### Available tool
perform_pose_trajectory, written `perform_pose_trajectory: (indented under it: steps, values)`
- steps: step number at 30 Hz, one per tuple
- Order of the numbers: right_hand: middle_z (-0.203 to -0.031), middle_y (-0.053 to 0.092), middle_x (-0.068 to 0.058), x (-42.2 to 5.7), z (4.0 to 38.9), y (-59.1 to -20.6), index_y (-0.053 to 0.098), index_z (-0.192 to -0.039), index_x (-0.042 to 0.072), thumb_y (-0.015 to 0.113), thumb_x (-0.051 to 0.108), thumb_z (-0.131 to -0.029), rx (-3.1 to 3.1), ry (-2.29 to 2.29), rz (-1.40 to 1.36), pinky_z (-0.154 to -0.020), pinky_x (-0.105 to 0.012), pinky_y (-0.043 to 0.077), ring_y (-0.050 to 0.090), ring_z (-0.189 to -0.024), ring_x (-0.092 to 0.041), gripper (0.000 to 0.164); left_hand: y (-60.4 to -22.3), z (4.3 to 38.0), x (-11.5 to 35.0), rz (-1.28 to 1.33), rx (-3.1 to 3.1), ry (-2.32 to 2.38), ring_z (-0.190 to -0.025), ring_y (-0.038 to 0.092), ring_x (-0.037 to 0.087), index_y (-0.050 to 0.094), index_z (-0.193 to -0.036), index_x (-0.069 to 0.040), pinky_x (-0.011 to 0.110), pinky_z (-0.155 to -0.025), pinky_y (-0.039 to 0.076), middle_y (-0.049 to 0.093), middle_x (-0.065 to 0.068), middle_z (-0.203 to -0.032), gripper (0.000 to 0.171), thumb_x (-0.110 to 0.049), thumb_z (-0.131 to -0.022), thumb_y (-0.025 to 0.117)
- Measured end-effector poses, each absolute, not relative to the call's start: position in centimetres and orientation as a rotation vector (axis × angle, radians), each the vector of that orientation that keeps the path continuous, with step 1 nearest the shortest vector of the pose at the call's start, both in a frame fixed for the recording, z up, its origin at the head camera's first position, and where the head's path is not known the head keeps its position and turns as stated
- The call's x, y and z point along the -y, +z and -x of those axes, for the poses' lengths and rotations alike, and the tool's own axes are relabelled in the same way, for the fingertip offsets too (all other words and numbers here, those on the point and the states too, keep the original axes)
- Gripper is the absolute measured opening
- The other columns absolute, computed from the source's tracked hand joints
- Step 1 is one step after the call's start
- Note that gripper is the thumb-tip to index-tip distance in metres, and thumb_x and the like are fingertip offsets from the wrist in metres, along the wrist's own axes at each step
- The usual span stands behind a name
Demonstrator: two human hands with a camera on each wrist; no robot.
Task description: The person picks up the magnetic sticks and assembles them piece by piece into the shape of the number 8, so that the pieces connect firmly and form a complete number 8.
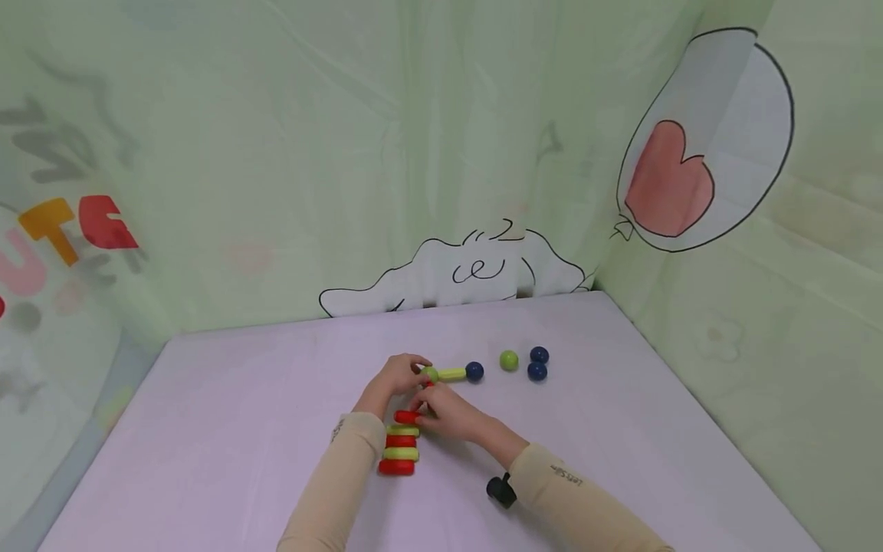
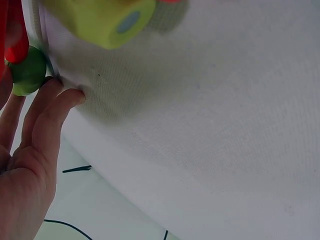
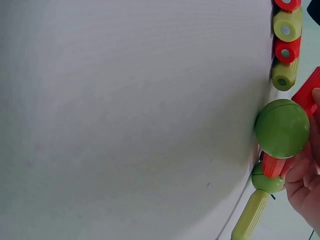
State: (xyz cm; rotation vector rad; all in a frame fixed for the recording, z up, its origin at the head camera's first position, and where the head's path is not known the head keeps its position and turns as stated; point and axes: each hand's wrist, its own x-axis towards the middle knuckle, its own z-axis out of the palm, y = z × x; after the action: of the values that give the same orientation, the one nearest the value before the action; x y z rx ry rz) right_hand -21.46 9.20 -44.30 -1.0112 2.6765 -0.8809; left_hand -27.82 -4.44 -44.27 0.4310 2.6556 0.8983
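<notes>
In the head view, my left hand (image 1: 400, 373) pinches a small green ball (image 1: 430, 374) that joins a yellow-green magnetic rod (image 1: 452, 374) with a dark blue ball (image 1: 474, 371) at its far end. A short red rod (image 3: 273, 165) links that ball to a nearer green ball (image 3: 282, 127), which my right hand (image 1: 448, 412) covers in the head view. My right fingers grip another red rod (image 3: 307, 92), tilted beside the nearer ball; whether the two touch, I cannot tell. The left wrist view shows my left fingers (image 2: 47, 117) around the green ball.
A column of red and yellow-green rods (image 1: 400, 454) lies just in front of my hands. Farther right sit a loose green ball (image 1: 509, 360) and two dark blue balls (image 1: 538, 363). Printed curtains surround the pale tabletop (image 1: 228, 429) at the back and sides.
</notes>
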Motion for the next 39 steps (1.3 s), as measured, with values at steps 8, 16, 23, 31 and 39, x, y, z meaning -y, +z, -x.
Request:
perform_pose_trajectory:
  steps: [8, 16, 23, 31, 39]
  values:
    - [-0.091, 0.059, -0.001, -10.0, 21.0, -44.6, 0.056, -0.106, 0.005, 0.066, 0.006, -0.081, -2.674, -1.001, 0.934, -0.076, -0.025, 0.047, 0.055, -0.085, -0.016, 0.027, -44.3, 27.5, 4.3, -0.475, -2.693, 0.912, -0.092, 0.057, 0.025, 0.062, -0.116, -0.006, 0.035, -0.077, 0.048, 0.061, 0.016, -0.104, 0.029, -0.013, -0.088, 0.059]
    - [-0.096, 0.058, -0.002, -11.5, 20.5, -44.7, 0.058, -0.106, 0.004, 0.065, 0.002, -0.079, -2.698, -1.095, 0.943, -0.073, -0.026, 0.048, 0.054, -0.082, -0.018, 0.028, -44.8, 26.6, 3.8, -0.573, -2.738, 0.915, -0.103, 0.054, 0.028, 0.049, -0.129, -0.001, 0.041, -0.089, 0.043, 0.057, 0.019, -0.115, 0.043, -0.013, -0.088, 0.057]
    - [-0.09, 0.058, -0.003, -13.1, 20.5, -45.1, 0.056, -0.091, 0.005, 0.065, -0.002, -0.077, -2.587, -1.298, 0.807, -0.068, -0.022, 0.05, 0.057, -0.08, -0.017, 0.017, -44.5, 25.6, 3.5, -0.538, -2.707, 0.757, -0.108, 0.049, 0.026, 0.046, -0.133, -0.005, 0.042, -0.095, 0.039, 0.051, 0.015, -0.124, 0.055, -0.022, -0.085, 0.065]
    - [-0.085, 0.061, -0.004, -14.5, 20.6, -45.1, 0.059, -0.086, 0.005, 0.072, 0.001, -0.074, -2.628, -1.157, 0.779, -0.07, -0.027, 0.05, 0.055, -0.081, -0.019, 0.018, -44.9, 25.2, 3.4, -0.439, -2.715, 0.665, -0.12, 0.042, 0.028, 0.04, -0.138, -0.012, 0.045, -0.098, 0.035, 0.042, 0.014, -0.135, 0.06, -0.032, -0.086, 0.063]
    - [-0.085, 0.062, -0.005, -15.0, 20.8, -45.0, 0.061, -0.088, 0.005, 0.072, 0.003, -0.075, -2.63, -1.073, 0.74, -0.071, -0.031, 0.05, 0.054, -0.079, -0.019, 0.017, -43.9, 23.9, 4.4, -0.547, -2.749, 0.697, -0.109, 0.049, 0.029, 0.047, -0.131, -0.01, 0.044, -0.09, 0.042, 0.047, 0.015, -0.124, 0.059, -0.038, -0.082, 0.066]
